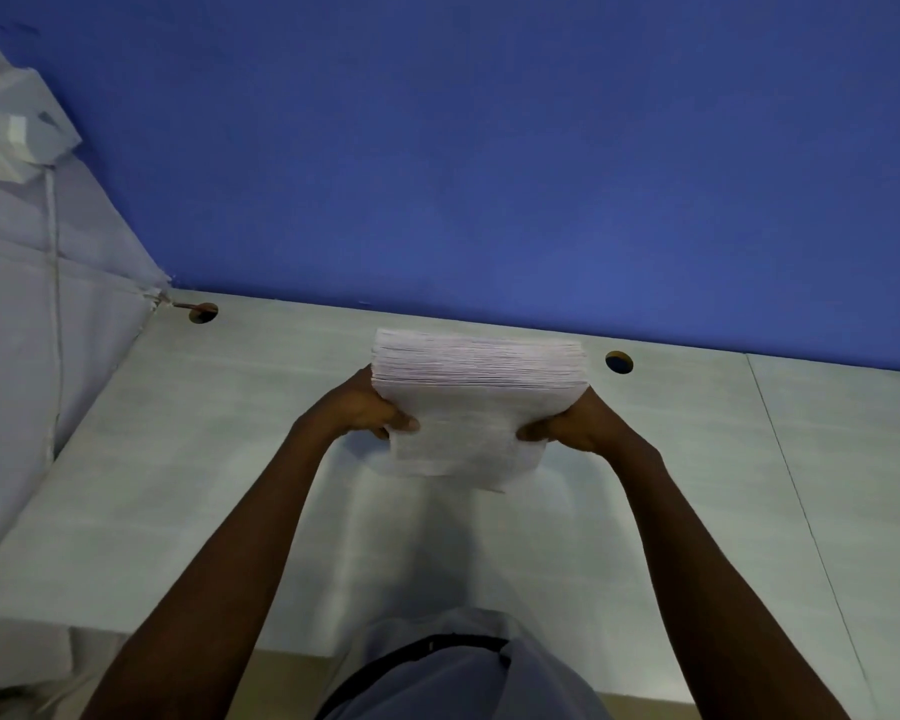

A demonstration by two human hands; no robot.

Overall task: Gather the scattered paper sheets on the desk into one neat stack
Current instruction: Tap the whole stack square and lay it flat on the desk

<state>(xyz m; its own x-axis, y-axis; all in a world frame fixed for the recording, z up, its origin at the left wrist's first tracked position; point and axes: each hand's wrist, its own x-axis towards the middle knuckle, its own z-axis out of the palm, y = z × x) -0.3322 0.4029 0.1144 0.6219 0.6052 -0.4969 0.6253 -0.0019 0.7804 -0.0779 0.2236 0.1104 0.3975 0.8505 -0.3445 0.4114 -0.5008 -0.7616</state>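
A thick stack of white paper sheets (476, 402) stands on edge, upright, near the back of the pale desk (178, 485). My left hand (367, 407) grips its left side, thumb across the near face. On the opposite side, my right hand (575, 418) grips the stack the same way. The top edges of the sheets look roughly level; the bottom edge sits at or just above the desk surface, and I cannot tell which.
A blue wall (489, 174) rises right behind the desk. Two round cable holes (202, 312) (619, 362) sit along the back edge. A white socket box with a cord (27, 132) hangs on the left partition. A seam (801, 511) crosses the desk at right.
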